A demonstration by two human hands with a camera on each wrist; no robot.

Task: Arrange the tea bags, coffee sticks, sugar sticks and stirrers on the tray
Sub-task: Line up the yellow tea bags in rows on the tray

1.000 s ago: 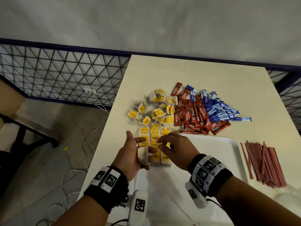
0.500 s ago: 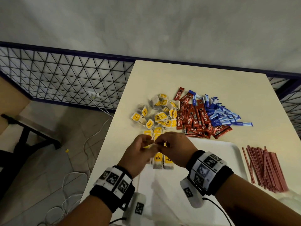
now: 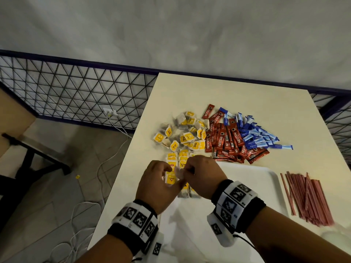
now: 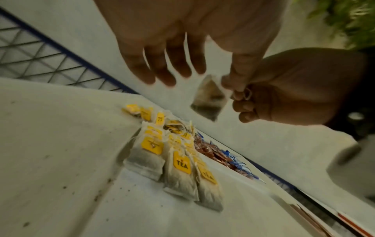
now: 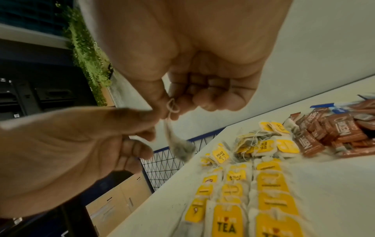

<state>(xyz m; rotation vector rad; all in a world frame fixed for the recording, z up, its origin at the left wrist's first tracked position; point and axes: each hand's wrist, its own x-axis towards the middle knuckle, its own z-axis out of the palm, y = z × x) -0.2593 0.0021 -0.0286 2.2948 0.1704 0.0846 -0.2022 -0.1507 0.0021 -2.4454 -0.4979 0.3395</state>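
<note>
Tea bag (image 4: 209, 99) up in the air, dangling between the two hands at the centre of the head view, above the near-left part of the white tray (image 3: 262, 179)! Right hand (image 3: 204, 179) is clenched knuckles-up, thumb and forefinger pinching the bag's looped string (image 5: 172, 107), the other fingers tucked into the palm. Left hand (image 3: 157, 186) comes in from lower left, palm turned toward the right, its thumb meeting the right hand's pinch at the top of the bag; whether it truly grips the bag or only touches it is hard to tell, and its four fingers (image 4: 162, 70) hang loosely spread and extended. Both wrists wear marker-patterned bands. Below the hands, rows of tea bags (image 5: 233, 200) with yellow tags lie flat and overlapping in neat columns. Just beyond them, a loose heap of tea bags (image 3: 182, 133) sits on the cream table (image 3: 190, 92), with red Nescafé coffee sticks (image 3: 226, 141) beside it and blue sugar sticks (image 3: 258, 133) to the right of those. Red stirrers (image 3: 307, 198) lie bundled at the right edge, off the tray.
</note>
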